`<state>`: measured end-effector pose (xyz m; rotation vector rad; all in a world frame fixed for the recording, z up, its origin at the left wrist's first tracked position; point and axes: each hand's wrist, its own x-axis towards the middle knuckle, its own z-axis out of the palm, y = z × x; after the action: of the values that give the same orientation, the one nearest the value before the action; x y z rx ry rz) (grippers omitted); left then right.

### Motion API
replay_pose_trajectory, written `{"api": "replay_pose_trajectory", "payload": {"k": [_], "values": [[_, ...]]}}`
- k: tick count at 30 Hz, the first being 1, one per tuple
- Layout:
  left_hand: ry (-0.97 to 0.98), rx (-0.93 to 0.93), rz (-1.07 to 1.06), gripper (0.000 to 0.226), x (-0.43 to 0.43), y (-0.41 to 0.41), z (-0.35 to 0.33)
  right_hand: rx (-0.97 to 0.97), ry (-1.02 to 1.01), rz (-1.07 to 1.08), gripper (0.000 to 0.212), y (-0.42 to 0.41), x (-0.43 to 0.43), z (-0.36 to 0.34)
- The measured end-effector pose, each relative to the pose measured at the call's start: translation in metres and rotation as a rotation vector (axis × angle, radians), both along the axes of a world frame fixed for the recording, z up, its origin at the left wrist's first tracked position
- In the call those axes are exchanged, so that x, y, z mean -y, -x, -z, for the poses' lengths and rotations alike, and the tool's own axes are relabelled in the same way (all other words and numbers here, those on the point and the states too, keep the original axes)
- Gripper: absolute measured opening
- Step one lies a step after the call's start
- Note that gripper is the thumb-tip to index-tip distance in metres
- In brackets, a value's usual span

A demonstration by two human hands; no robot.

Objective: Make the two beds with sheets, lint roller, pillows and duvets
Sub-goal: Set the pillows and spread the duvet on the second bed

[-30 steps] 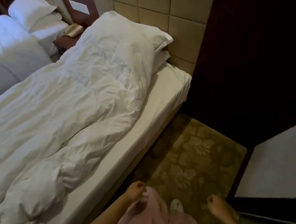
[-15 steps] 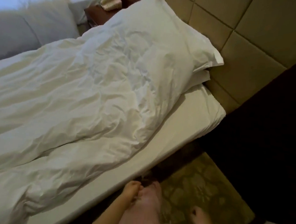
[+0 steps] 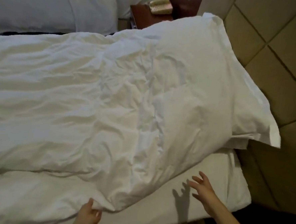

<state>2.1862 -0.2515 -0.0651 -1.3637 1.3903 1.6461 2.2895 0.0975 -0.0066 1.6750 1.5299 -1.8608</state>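
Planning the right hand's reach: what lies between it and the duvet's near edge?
Only bare white sheet, crossed by the shadow of the right hand; nothing else lies before the duvet. The head view shows it.

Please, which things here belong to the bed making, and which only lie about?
For the job: crumpled white duvet; white pillow; white bed sheet; second white bed behind; left hand at the duvet's edge; right hand, open above the sheet.
Lying about: beige telephone; dark wooden nightstand.
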Motion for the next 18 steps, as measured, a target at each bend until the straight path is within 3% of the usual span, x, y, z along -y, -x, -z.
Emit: {"api": "replay_pose_trajectory", "payload": {"k": [1,3,4,8,11,12,14,15,16,18], "values": [[0.037,-0.026,-0.154,0.054,-0.005,0.009,0.0,-0.031,-0.022,0.026,0.083,0.019,-0.02,0.007],[0.073,-0.091,-0.235,0.043,-0.015,0.016,-0.006,-0.131,-0.06,0.054,0.094,0.052,-0.049,0.012],[0.077,-0.036,-0.25,0.041,-0.022,0.008,-0.007,-0.174,-0.045,0.061,0.095,0.064,-0.062,0.014],[0.265,-0.148,-0.23,0.037,-0.045,0.003,-0.054,-0.308,0.172,0.076,0.083,0.081,-0.082,-0.01],[0.353,-0.249,-0.285,0.038,-0.074,-0.001,-0.104,-0.357,0.263,-0.105,0.103,0.074,-0.081,-0.045],[0.359,-0.287,-0.289,0.038,-0.083,-0.001,-0.12,-0.374,0.321,-0.165,0.102,0.073,-0.083,-0.055],[0.327,-0.364,-0.329,0.035,-0.102,0.01,-0.164,-0.462,0.487,-0.134,0.079,0.074,-0.089,-0.085],[0.285,-0.401,-0.367,0.032,-0.11,0.019,-0.187,-0.575,0.454,-0.146,0.07,0.078,-0.094,-0.097],[0.226,-0.441,-0.414,0.029,-0.115,0.028,-0.207,-0.736,0.347,-0.124,0.066,0.079,-0.099,-0.113],[0.125,-0.509,-0.481,0.023,-0.117,0.044,-0.248,-0.9,0.496,0.051,0.069,0.087,-0.115,-0.125]]}}
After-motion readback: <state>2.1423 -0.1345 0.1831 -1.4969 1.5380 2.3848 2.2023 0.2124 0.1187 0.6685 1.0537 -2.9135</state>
